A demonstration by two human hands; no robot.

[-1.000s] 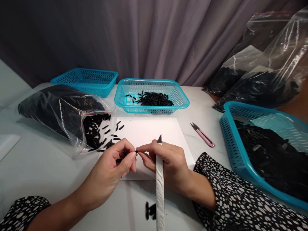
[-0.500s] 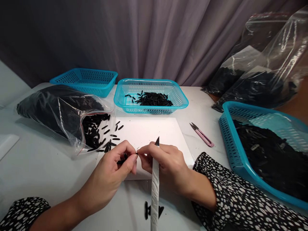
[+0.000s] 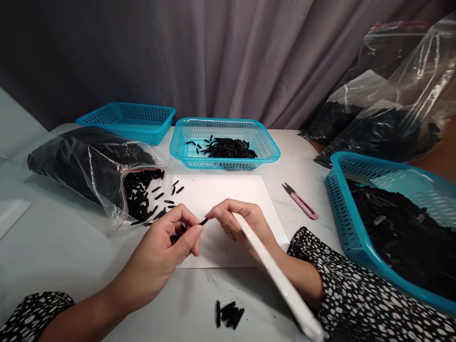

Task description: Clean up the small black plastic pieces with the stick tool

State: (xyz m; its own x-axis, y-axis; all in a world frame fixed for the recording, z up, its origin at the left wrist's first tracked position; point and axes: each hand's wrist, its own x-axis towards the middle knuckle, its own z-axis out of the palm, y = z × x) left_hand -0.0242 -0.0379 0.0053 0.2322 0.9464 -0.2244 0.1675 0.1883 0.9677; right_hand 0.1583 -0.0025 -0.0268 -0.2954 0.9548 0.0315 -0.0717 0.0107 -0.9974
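My left hand point(image 3: 164, 251) is closed, pinching a small black strip point(image 3: 203, 222) between thumb and forefinger. More black strips show within its curled fingers. The fingertips of my right hand point(image 3: 245, 221) meet the strip's other end. Also gripped in that hand is a knife with a long white-wrapped handle point(image 3: 281, 275), which slants down to the right; its blade is hidden. Both hands are over a white sheet point(image 3: 228, 190). Below them, several loose black strips point(image 3: 230, 313) lie in a small pile on the table.
An unzipped plastic bag point(image 3: 92, 156) spills black strips at left. Behind are a blue basket point(image 3: 274, 152) of black strips and another blue basket point(image 3: 156, 135). Pink thread snips point(image 3: 302, 204) lie right, beside a larger filled basket point(image 3: 335, 199) and clear bags point(image 3: 384, 114) of black pieces.
The knife has swung from nearly upright to slanting down rightward, and its tip is now out of sight. My right hand has turned. More of the pinched strip shows, and the small pile is uncovered.
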